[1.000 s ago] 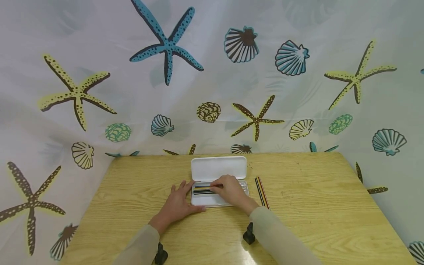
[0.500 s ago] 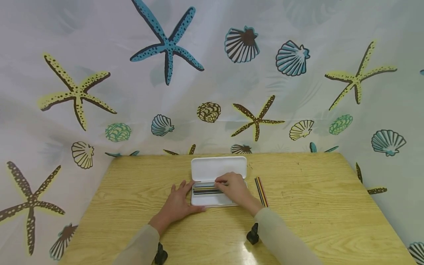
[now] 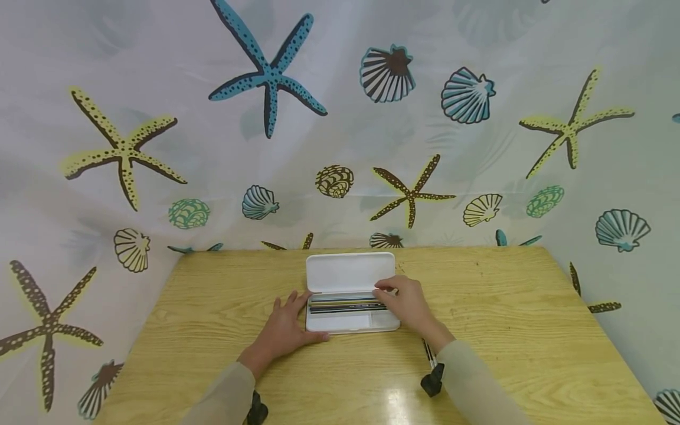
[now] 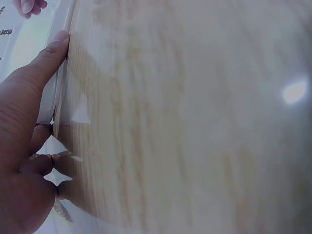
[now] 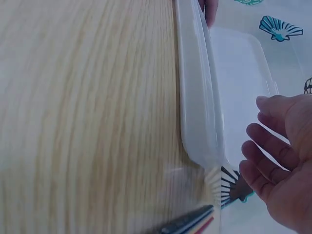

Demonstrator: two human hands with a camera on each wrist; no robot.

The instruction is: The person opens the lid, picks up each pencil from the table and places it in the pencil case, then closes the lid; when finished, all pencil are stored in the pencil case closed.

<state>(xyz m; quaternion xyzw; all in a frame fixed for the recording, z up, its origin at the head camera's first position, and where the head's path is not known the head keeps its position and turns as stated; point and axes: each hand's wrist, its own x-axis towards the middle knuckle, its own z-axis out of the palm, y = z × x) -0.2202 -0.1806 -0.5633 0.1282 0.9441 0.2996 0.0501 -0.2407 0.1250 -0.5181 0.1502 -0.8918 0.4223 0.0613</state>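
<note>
A shallow white pencil case (image 3: 340,323) lies on the wooden table with its lid (image 3: 350,271) raised at the back. Inside it, several slim coloured pencils (image 3: 340,307) lie side by side along its length. My left hand (image 3: 284,327) rests against the case's left end, the thumb (image 4: 53,48) straight along the front edge and the other fingers spread at the side and back corner. Over the right end of the case is my right hand (image 3: 409,301), its fingers loosely bent. The right wrist view shows nothing between its fingers (image 5: 268,146).
More coloured pencils (image 5: 192,224) lie on the table (image 3: 504,330) right of the case, mostly hidden under my right forearm in the head view. A cloth (image 3: 340,136) printed with starfish and shells hangs behind the table and at both sides.
My right hand has moved rightward along the pencils to the right end of the case, uncovering the pencils inside. My left hand has stayed at the left end.
</note>
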